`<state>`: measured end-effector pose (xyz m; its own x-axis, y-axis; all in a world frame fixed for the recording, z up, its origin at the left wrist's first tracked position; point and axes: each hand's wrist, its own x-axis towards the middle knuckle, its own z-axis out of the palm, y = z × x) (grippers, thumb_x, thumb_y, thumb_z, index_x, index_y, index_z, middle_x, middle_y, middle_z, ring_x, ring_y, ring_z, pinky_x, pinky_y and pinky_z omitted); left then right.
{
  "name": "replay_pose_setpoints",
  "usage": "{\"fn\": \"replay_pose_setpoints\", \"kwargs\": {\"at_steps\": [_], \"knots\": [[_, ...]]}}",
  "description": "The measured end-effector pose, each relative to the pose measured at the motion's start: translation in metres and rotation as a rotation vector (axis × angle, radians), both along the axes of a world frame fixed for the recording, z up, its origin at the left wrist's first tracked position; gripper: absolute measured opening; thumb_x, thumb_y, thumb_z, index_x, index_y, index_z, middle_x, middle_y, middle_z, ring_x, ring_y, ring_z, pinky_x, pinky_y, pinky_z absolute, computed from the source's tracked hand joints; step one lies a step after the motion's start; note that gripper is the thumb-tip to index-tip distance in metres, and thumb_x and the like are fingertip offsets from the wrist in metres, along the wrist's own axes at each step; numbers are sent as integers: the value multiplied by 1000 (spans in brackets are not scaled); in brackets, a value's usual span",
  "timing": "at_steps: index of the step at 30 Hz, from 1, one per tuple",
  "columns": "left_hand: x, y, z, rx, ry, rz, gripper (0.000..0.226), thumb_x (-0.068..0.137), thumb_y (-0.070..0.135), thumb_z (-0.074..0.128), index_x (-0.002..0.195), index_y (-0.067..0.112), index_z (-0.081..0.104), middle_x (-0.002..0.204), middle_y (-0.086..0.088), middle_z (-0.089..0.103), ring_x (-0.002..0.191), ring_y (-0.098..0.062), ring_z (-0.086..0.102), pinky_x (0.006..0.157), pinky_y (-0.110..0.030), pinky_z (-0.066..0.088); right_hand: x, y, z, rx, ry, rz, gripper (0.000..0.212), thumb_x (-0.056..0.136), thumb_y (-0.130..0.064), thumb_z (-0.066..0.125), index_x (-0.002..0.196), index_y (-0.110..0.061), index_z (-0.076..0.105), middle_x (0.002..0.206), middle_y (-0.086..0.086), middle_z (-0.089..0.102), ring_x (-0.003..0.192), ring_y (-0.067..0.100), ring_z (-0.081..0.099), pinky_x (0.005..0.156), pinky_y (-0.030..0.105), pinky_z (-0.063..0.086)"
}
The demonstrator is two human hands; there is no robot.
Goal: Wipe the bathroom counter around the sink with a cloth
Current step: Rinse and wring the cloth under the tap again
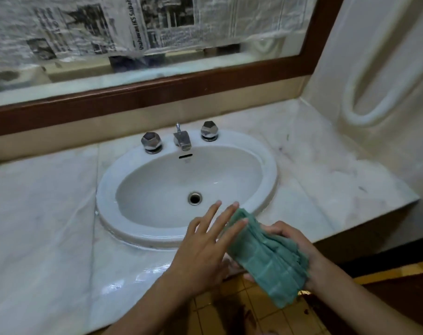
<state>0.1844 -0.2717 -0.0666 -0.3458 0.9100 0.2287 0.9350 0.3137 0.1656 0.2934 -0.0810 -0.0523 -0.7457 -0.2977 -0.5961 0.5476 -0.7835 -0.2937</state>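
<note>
A folded green cloth (266, 257) is held above the counter's front edge, just in front of the white oval sink (123, 221). My right hand (295, 240) grips the cloth from the right side and beneath. My left hand (205, 247) lies flat with fingers spread, its fingertips resting on the cloth's left edge. The pale marble counter (43, 228) runs around the sink, with a wet sheen near the front rim.
A chrome faucet (182, 139) and two faceted knobs (151, 142) (209, 130) stand at the back of the sink. A wood-framed mirror (157, 88) covered with newspaper rises behind. A wall (375, 93) closes the right side. Yellow floor tiles (266, 310) lie below.
</note>
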Motion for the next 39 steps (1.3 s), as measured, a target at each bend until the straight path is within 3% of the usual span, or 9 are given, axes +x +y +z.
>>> {"fn": "replay_pose_setpoints", "kwargs": {"at_steps": [4, 6, 10, 18, 24, 28, 32, 35, 39], "knots": [[-14, 42, 7, -152, 95, -56, 92, 63, 53, 56, 145, 18, 33, 147, -2, 43, 140, -27, 37, 102, -43, 33, -24, 18, 16, -134, 203, 259, 49, 77, -5, 47, 126, -1, 48, 110, 29, 53, 94, 40, 55, 73, 42, 50], [-27, 53, 8, -58, 76, -39, 74, 64, 36, 70, 131, 16, 46, 109, -1, 63, 96, -23, 66, 75, -34, 51, -43, 28, 26, -23, 231, 321, 38, 78, 6, 48, 116, -2, 50, 95, 24, 58, 79, 31, 58, 60, 33, 51], [-66, 63, 34, -21, 223, -70, 17, 72, 19, 55, 87, 13, 59, 65, -1, 60, 38, -27, 51, 35, -24, 35, -81, 42, 50, 422, 242, 541, 19, 77, 8, 61, 92, 0, 53, 76, 14, 57, 58, 19, 56, 48, 24, 48], [-118, 77, 106, -281, 318, 27, 10, 64, 23, 57, 66, 13, 58, 51, -5, 53, 41, -32, 52, 45, -24, 27, -151, 47, 93, 1170, 359, 938, 33, 73, -7, 78, 56, -13, 50, 47, 5, 48, 39, 16, 40, 42, 21, 34], [-144, 87, 113, -317, -531, 419, 17, 74, 16, 64, 66, 5, 54, 55, -9, 48, 43, -22, 39, 41, -21, 28, -199, 38, 93, 2267, 862, 659, 17, 68, -10, 62, 77, -25, 63, 54, -5, 43, 54, 28, 46, 43, 24, 28], [-152, 69, 108, -72, -1375, 440, 27, 76, -4, 61, 61, 6, 41, 45, -3, 29, 34, -14, 18, 43, -18, 16, -224, 37, 73, 2391, 1339, 401, 34, 46, -7, 70, 76, -12, 55, 41, 6, 48, 31, 29, 33, 39, 16, 20], [-152, 59, 94, -55, -1890, 308, 46, 78, 1, 50, 42, 20, 30, 31, 6, 23, 23, -6, 18, 40, -20, 14, -238, 30, 69, 2445, 1546, 186, 26, 67, -21, 52, 87, -12, 38, 40, 4, 48, 27, 27, 40, 35, 21, 25], [-157, 58, 95, -34, -2024, 232, 40, 75, 4, 50, 42, 21, 34, 30, 8, 25, 21, -3, 20, 37, -21, 15, -247, 32, 69, 2439, 1625, 109, 38, 62, -14, 61, 90, -12, 34, 40, 3, 47, 27, 26, 39, 33, 21, 29], [-168, 58, 104, -104, -1633, 353, 46, 85, 4, 55, 45, 23, 42, 38, 3, 25, 29, -9, 17, 39, -20, 15, -245, 30, 64, 2415, 1359, 185, 58, 50, -8, 73, 89, -20, 32, 45, 4, 50, 35, 27, 37, 36, 19, 25]]}}
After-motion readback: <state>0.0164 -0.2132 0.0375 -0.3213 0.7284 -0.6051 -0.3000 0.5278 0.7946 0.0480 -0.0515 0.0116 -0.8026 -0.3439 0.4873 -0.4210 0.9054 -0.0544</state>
